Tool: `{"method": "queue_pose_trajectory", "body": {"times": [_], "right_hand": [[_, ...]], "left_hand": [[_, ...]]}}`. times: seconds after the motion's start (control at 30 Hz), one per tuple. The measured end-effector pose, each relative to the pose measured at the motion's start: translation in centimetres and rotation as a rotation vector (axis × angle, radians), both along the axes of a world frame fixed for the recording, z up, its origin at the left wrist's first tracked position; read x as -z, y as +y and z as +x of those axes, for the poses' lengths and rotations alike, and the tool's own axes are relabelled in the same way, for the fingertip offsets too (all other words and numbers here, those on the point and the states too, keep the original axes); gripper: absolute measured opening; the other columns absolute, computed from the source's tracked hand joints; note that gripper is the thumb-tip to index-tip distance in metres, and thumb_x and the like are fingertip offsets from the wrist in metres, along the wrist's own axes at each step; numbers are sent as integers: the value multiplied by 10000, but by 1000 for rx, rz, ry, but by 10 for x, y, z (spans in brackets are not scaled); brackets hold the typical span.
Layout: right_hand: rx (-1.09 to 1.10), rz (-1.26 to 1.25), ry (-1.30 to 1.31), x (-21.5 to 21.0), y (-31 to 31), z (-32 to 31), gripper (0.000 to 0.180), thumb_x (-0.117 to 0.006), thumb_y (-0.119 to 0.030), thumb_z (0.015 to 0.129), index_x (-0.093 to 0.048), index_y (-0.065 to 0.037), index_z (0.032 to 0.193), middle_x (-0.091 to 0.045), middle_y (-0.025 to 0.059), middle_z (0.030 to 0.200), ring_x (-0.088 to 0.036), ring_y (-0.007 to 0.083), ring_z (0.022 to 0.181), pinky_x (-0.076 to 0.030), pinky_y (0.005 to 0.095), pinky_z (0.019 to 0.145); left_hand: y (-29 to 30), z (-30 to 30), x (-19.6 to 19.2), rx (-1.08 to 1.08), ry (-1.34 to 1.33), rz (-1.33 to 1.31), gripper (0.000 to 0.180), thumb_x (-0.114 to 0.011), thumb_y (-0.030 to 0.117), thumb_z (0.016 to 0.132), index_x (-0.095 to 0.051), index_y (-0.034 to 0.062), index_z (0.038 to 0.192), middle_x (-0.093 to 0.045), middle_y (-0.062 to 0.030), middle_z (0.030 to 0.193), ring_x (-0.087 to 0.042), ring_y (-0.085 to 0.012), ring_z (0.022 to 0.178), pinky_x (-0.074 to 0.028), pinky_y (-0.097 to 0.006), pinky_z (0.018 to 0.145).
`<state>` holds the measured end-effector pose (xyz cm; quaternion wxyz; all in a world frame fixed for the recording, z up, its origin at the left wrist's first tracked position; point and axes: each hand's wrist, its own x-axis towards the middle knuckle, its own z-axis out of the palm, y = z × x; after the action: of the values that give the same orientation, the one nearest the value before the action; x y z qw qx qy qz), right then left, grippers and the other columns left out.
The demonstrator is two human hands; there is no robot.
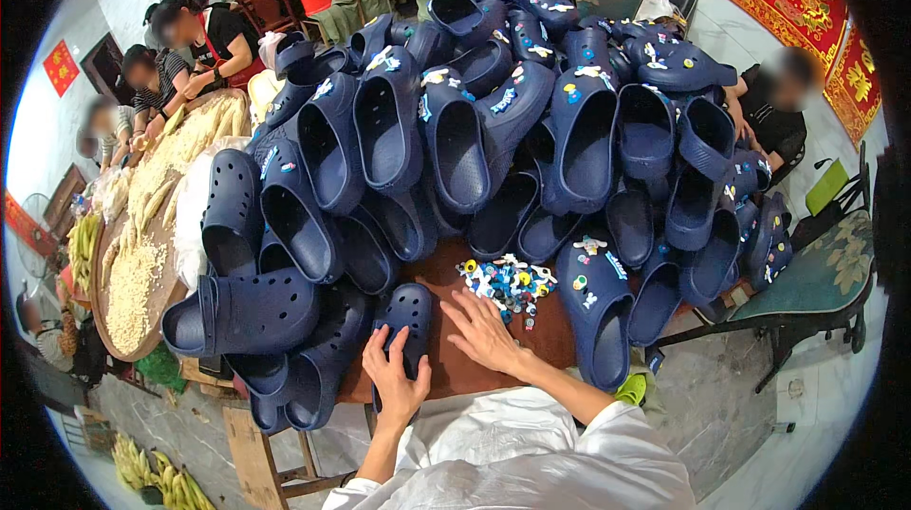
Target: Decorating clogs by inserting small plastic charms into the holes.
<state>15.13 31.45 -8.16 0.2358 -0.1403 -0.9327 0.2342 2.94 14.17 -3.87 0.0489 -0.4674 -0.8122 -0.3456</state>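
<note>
A dark blue clog (pixel 409 309) without charms lies at the table's near edge, its holed toe pointing away from me. My left hand (pixel 396 385) grips its near part, fingers on the left side and thumb on the right. My right hand (pixel 486 334) is open, fingers spread over the brown tabletop (pixel 446 273), between that clog and a loose pile of small shoe charms (pixel 511 284) in white, blue, black and yellow. The fingers of my right hand reach the pile's left edge; I see nothing held in them.
A tall heap of blue clogs (pixel 384 126), many with charms, covers the far table. Plain clogs (pixel 256 315) stack at the left, a decorated clog (pixel 596 311) at the right. Corn fills a round tray (pixel 176 296). A chair (pixel 816 268) stands right; several people sit around.
</note>
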Motion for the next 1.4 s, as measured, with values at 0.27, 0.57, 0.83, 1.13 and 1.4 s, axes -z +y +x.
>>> {"method": "queue_pose_trajectory", "body": {"times": [0.27, 0.57, 0.83, 1.13, 1.4], "right_hand": [[23, -31, -60, 16, -5, 4, 516, -681, -253, 894, -547, -42, 1345, -468, 224, 1406, -379, 402, 1378, -277, 563, 1133], [78, -33, -122, 12, -9, -3, 463, -670, -265, 892, -595, -66, 1303, -500, 195, 1389, -394, 386, 1377, -280, 572, 1131], [87, -58, -175, 14, -9, -9, 450, -656, -280, 896, -604, -81, 1296, -518, 180, 1376, -395, 371, 1380, -254, 565, 1137], [96, -56, -250, 12, -11, -9, 472, -658, -277, 880, -596, -85, 1306, -503, 189, 1378, -370, 371, 1389, -222, 577, 1135], [104, -52, -262, 9, -12, -10, 482, -662, -281, 879, -589, -88, 1315, -499, 176, 1396, -370, 357, 1396, -224, 554, 1143]], "left_hand": [[2, -13, 11, 27, 34, 20, 554, -733, 168, 738, -599, 92, 1270, -471, -206, 1364, -438, -401, 1263, -313, -509, 1050], [4, -16, 19, 11, 57, 47, 497, -731, 210, 723, -645, 110, 1203, -528, -184, 1289, -475, -380, 1210, -325, -494, 1021], [4, -18, 18, -9, 59, 40, 467, -740, 226, 708, -659, 146, 1162, -549, -160, 1261, -510, -357, 1179, -337, -475, 990], [6, -18, 19, -32, 14, 70, 406, -749, 241, 714, -711, 192, 1115, -568, -108, 1228, -531, -313, 1173, -336, -439, 965], [1, -18, 22, -9, 52, 33, 408, -740, 253, 711, -707, 165, 1108, -551, -129, 1228, -515, -336, 1187, -344, -448, 985]]}}
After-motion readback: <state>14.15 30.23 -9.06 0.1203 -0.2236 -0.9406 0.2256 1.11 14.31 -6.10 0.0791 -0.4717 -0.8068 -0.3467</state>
